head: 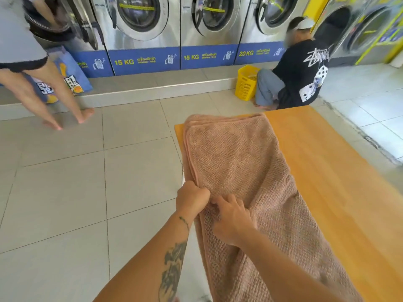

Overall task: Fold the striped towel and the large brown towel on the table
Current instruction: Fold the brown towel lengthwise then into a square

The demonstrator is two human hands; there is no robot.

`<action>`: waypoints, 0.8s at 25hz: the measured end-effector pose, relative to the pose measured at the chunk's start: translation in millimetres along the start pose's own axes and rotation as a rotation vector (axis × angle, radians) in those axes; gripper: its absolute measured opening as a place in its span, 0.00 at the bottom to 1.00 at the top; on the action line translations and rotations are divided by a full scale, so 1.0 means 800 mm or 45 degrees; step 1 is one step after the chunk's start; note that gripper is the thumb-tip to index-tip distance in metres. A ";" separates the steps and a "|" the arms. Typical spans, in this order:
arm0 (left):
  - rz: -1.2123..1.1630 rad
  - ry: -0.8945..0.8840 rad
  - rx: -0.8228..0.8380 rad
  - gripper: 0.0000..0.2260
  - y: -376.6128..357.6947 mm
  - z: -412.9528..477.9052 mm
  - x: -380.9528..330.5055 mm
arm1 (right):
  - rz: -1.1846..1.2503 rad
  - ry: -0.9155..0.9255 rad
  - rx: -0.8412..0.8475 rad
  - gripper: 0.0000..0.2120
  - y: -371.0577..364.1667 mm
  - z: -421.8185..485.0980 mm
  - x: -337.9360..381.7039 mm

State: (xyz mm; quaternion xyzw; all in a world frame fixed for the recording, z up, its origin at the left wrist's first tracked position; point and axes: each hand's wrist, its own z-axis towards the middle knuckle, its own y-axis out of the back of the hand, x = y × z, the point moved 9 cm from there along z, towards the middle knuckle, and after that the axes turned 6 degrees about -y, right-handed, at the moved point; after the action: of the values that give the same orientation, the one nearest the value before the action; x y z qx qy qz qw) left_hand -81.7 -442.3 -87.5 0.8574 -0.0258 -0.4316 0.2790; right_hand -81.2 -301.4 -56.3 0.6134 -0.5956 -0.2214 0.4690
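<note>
Grip matters: with my left hand [192, 198] and right hand [231, 216] both clenched on the brown towel's [239, 162] stacked edge, I should lift evenly.

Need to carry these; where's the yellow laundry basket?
Head view, upper right of centre: the yellow laundry basket sits on the floor by the step, left of the crouching person in black.

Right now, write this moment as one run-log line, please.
large brown towel: layered, lengthwise on wooden table | left hand: grips its left edge | right hand: pinches it alongside | striped towel: not in view
</note>
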 end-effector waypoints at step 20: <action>-0.483 0.101 0.025 0.10 0.016 0.037 0.040 | -0.095 -0.237 -0.005 0.33 -0.017 -0.070 -0.110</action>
State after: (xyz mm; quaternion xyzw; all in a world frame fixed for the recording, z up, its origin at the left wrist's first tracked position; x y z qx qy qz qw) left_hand -81.9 -475.6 -118.5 0.8659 0.1431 -0.4422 0.1849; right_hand -44.4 -203.5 -66.6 0.6110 -0.6129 -0.2961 0.4042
